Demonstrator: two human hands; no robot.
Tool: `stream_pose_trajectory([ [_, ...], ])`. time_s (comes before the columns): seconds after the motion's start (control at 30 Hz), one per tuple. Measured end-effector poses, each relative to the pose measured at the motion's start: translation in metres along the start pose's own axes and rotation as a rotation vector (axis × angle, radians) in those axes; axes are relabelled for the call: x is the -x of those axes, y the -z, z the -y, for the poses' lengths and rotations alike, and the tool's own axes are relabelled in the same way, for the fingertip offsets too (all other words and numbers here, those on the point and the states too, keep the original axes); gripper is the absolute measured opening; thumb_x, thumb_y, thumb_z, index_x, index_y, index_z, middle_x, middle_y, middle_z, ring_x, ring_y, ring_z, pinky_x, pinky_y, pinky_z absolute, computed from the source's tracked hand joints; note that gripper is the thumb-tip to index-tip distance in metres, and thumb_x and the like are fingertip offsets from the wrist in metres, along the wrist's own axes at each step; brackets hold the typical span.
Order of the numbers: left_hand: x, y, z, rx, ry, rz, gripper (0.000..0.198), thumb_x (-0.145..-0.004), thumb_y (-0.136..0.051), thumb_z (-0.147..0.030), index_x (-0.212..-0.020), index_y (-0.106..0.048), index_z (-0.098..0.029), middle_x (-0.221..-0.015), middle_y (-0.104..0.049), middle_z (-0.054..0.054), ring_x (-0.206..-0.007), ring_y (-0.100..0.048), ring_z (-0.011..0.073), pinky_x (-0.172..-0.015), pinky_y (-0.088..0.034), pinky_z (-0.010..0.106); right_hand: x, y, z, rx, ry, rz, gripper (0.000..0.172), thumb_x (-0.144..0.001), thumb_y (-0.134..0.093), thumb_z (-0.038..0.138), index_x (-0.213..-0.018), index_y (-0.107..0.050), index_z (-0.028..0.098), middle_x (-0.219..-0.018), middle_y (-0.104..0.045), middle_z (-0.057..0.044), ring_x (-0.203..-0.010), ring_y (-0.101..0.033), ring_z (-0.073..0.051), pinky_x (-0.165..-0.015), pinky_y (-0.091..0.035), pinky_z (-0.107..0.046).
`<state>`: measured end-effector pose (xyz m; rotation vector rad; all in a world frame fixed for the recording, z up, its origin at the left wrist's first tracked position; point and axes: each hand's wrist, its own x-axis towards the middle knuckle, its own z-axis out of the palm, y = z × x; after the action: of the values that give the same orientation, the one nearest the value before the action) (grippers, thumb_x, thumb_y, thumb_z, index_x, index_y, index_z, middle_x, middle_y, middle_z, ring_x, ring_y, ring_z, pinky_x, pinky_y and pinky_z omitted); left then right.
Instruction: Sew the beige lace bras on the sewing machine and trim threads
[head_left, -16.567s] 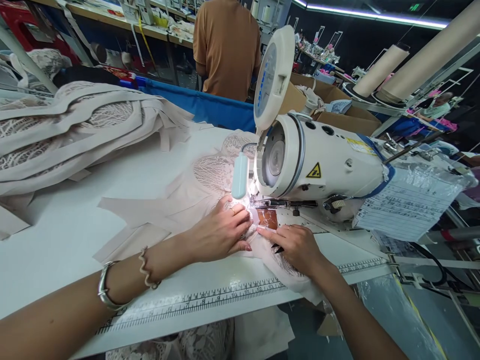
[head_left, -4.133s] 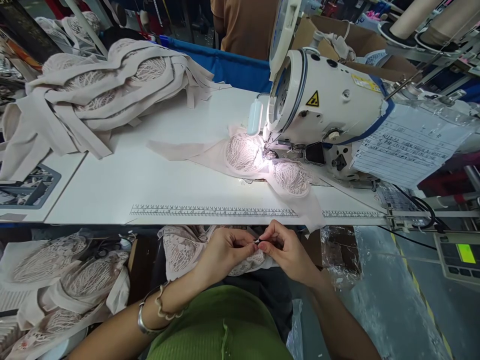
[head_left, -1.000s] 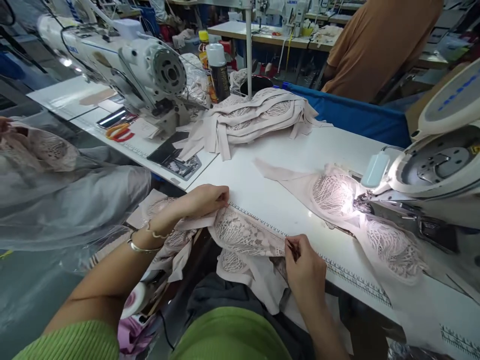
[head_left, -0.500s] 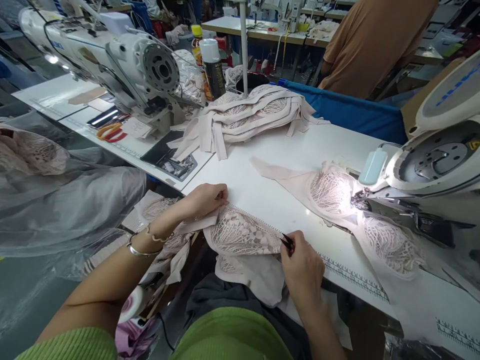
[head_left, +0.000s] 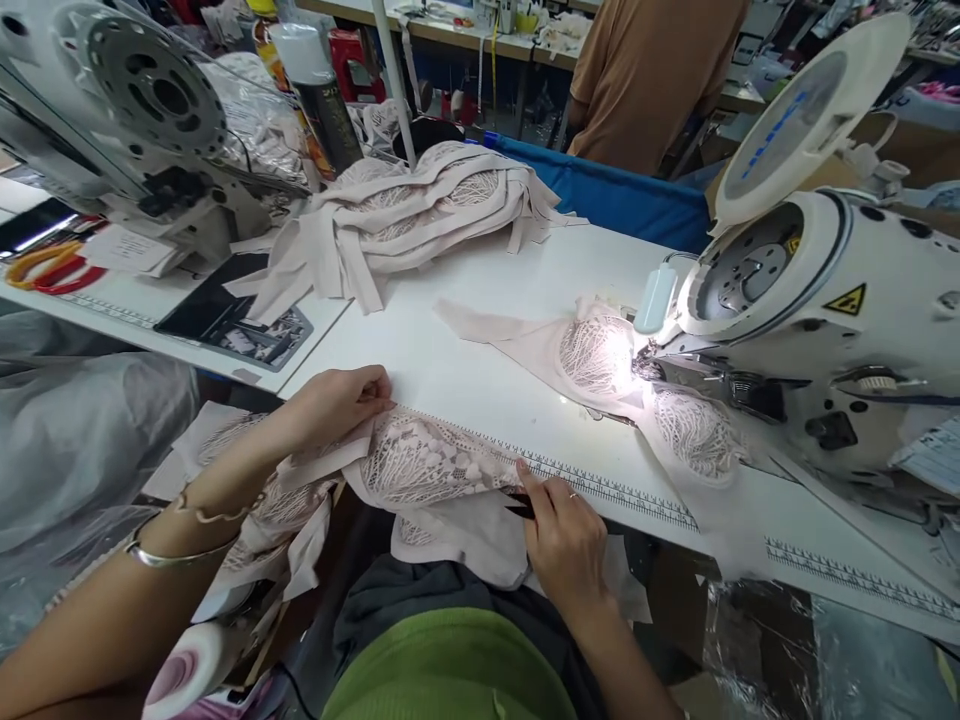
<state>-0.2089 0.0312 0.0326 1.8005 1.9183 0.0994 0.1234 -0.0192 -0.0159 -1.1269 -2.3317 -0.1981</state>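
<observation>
My left hand (head_left: 337, 405) pinches the upper edge of a pale pink lace bra piece (head_left: 420, 465), which lies along the table's front edge and hangs down toward my lap. At the other end of the lace, my right hand (head_left: 566, 535) presses an extended index finger on its corner. Black pointed thread snips (head_left: 519, 511) stick out from under the right hand's curled fingers. A second bra (head_left: 592, 350) lies beneath the lit needle area of the sewing machine (head_left: 795, 290) to the right.
Bra pieces are piled (head_left: 442, 210) at the back of the white table (head_left: 405, 340). Along its front edge runs a printed ruler (head_left: 615, 490). Another machine (head_left: 150, 110), orange-handled scissors (head_left: 45, 268) and a spray can (head_left: 319, 95) are at left. A person in brown (head_left: 652, 80) is beyond the blue cloth.
My view has swung right, so things sit further left. The right index finger has stretched out onto the lace corner, and the snips have dropped below the edge. My left hand keeps its pinch.
</observation>
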Motion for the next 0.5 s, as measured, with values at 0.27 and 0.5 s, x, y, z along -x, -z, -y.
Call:
stream_pose_trajectory([
  [0.27, 0.013, -0.003, 0.005, 0.109, 0.015, -0.024, 0.021, -0.085, -0.052, -0.041, -0.085, -0.060, -0.021, -0.068, -0.066, 0.004, -0.063, -0.061, 0.0212, -0.058, -0.041, 0.028, -0.006, -0.008, 0.003, -0.023, -0.010, -0.066, 0.030, -0.096, -0.050, 0.002, -0.105, -0.075, 0.016, -0.064, -0.063, -0.001, -0.065, -0.064, -0.015, -0.058, -0.048, -0.027],
  [0.5, 0.065, -0.025, -0.043, 0.271, -0.406, 0.643, 0.018, -0.090, -0.064, -0.026, -0.077, -0.075, -0.022, -0.072, -0.073, 0.000, -0.062, -0.064, 0.0155, -0.056, -0.036, 0.025, 0.066, 0.091, -0.021, -0.094, 0.095, -0.024, 0.032, -0.100, -0.054, 0.015, -0.127, -0.068, 0.024, -0.069, -0.071, -0.002, -0.059, -0.064, -0.019, -0.057, -0.050, -0.035],
])
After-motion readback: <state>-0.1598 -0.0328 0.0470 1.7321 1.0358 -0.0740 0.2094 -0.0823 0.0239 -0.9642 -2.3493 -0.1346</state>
